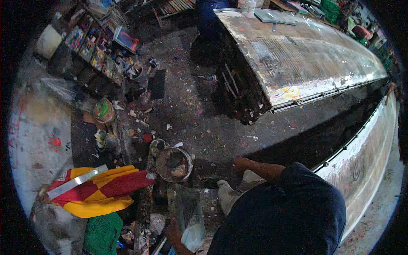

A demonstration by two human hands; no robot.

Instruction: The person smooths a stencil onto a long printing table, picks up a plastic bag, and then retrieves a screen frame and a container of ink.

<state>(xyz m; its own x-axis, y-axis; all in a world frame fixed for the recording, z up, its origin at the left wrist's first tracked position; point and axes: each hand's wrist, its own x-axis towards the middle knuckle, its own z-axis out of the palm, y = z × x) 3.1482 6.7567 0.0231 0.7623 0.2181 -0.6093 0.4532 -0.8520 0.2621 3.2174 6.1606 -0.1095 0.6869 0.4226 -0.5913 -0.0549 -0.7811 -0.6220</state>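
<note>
My right hand (242, 165) is held out in front of my body, above my pale shoes (225, 193). Its fingers look curled in, and I see nothing in them. Low in the picture, my left hand (173, 233) reaches down beside a framed pale translucent panel (190, 212). Dimness and blur hide its fingers, so I cannot tell whether it grips anything. A round, paint-crusted bucket (187, 158) with dark contents stands ahead of the left hand. To the left lies a red and yellow cloth (114, 185), with a flat metal strip (78, 182) across it.
A long, paint-stained table (293, 55) fills the upper right; a second long board (365, 157) runs along my right side. Another person's hand (390, 90) shows at the right edge. Shelves of containers (91, 53) stand left, and a green sheet (103, 231) lies below the cloth.
</note>
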